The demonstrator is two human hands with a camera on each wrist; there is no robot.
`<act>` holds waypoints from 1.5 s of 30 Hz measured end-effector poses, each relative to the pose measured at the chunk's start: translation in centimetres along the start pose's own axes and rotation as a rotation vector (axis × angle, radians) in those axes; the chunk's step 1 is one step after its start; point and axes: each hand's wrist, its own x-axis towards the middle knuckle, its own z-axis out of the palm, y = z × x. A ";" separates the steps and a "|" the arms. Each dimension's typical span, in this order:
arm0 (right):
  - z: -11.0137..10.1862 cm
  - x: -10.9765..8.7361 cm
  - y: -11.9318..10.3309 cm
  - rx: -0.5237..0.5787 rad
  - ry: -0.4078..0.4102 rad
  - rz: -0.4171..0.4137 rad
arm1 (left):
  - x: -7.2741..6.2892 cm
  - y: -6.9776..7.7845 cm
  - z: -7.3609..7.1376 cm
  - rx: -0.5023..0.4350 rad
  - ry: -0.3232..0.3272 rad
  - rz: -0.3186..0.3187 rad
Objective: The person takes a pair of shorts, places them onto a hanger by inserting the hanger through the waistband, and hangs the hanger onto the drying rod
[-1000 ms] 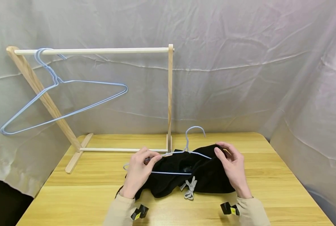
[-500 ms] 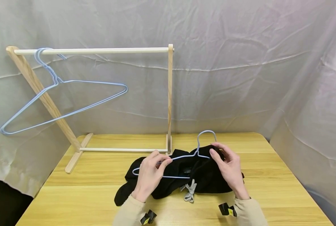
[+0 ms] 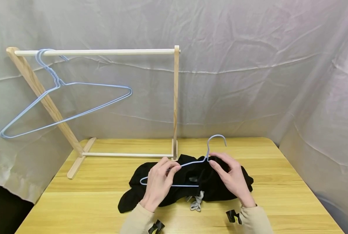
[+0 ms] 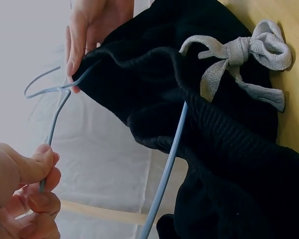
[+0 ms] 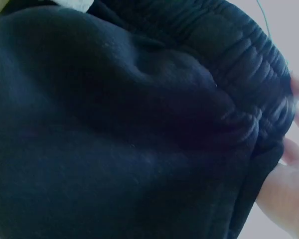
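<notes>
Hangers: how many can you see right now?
3 visible: two overlapping hangers on the rack's top bar, and one hanger in the left hand, partly inside the black garment. Overlap may hide more.

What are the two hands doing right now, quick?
Left hand: holding the blue hanger, pinched between thumb and fingers.
Right hand: holding the black garment by its gathered edge.
</notes>
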 end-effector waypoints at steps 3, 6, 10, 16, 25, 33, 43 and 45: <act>0.2 -0.1 0.1 -0.076 -0.026 -0.026 | 0.0 0.0 0.0 0.000 -0.007 -0.009; 0.4 -0.2 0.2 -0.110 -0.032 -0.048 | 0.0 0.1 0.1 -0.010 -0.023 -0.020; 0.6 -0.2 0.4 -0.116 -0.015 -0.070 | -0.1 0.1 0.1 -0.028 -0.043 -0.026; 0.2 -0.1 0.5 -0.084 0.114 -0.042 | 0.3 0.4 0.1 -0.051 0.055 0.231; -0.2 0.3 0.7 0.001 0.334 -0.042 | 0.0 1.2 -0.3 -0.156 -0.496 0.271; -0.4 0.3 0.9 -0.001 0.358 -0.029 | -0.7 1.3 -0.7 0.036 -0.866 -0.059; -0.4 0.4 0.9 0.024 0.388 -0.058 | -1.1 1.2 -1.5 0.220 -0.909 -0.251; -0.4 0.4 0.8 0.029 0.389 -0.046 | -1.1 0.9 -1.8 0.256 -0.897 -0.252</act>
